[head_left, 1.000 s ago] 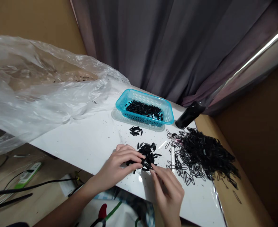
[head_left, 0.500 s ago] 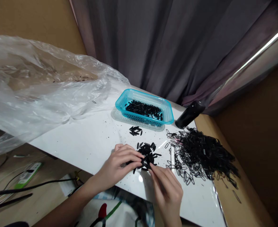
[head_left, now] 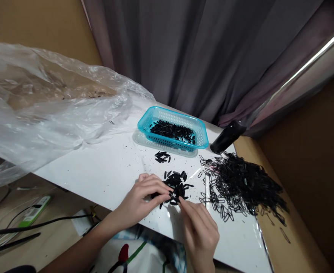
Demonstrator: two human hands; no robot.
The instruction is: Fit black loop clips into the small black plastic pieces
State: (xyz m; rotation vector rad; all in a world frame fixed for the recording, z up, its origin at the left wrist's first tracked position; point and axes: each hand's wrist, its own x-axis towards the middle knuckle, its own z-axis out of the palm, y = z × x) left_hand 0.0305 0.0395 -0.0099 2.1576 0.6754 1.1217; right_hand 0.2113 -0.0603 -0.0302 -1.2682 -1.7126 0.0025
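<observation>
Over a small heap of short black strips [head_left: 176, 182] on the white table, my left hand [head_left: 148, 192] is closed, its thumb and fingertips pinched together. My right hand [head_left: 199, 220] is closed too, thumb and forefinger pinching just beside the left fingertips. Whatever sits between the fingers is too small and too covered to name. A smaller cluster of black strips [head_left: 162, 157] lies just beyond the heap. Behind it stands a blue perforated plastic basket [head_left: 171, 145], with many similar black strips inside.
A large pile of thin black loops [head_left: 246, 185] spreads over the table's right side. A black cylindrical object [head_left: 228, 137] leans behind it. Clear plastic sheeting [head_left: 55, 121] covers the left end. Below lie cables and a green-white power strip [head_left: 34, 212] on the floor.
My right hand has shifted very slightly left and its fingertips have risen a little toward the left ones. The left hand, heap and basket look the same.
</observation>
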